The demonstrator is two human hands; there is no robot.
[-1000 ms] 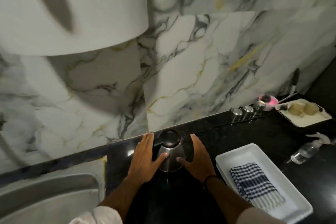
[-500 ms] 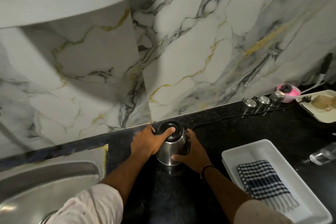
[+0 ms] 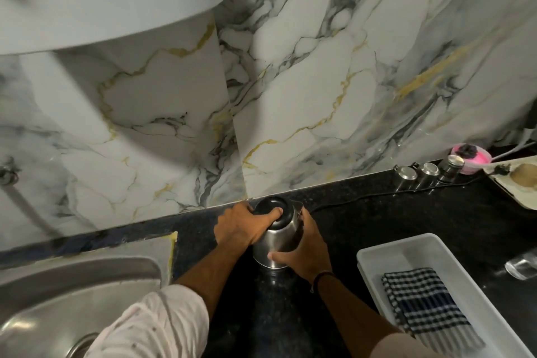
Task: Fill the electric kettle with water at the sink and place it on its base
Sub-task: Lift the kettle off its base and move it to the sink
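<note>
Kettle [image 3: 277, 237] upright on counter, left hand [image 3: 242, 227] clamped over lid, right hand [image 3: 305, 253] wrapping body; sink [image 3: 87, 279] lies left.

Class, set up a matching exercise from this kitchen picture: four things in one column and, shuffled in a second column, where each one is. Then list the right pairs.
Things
1. kettle
2. checked cloth
3. sink
4. pink bowl

Places
A. at the far right, against the marble wall
B. inside the white tray
C. between both hands on the black counter
D. at the lower left, beside the counter

Pairs: 1-C, 2-B, 3-D, 4-A
</note>
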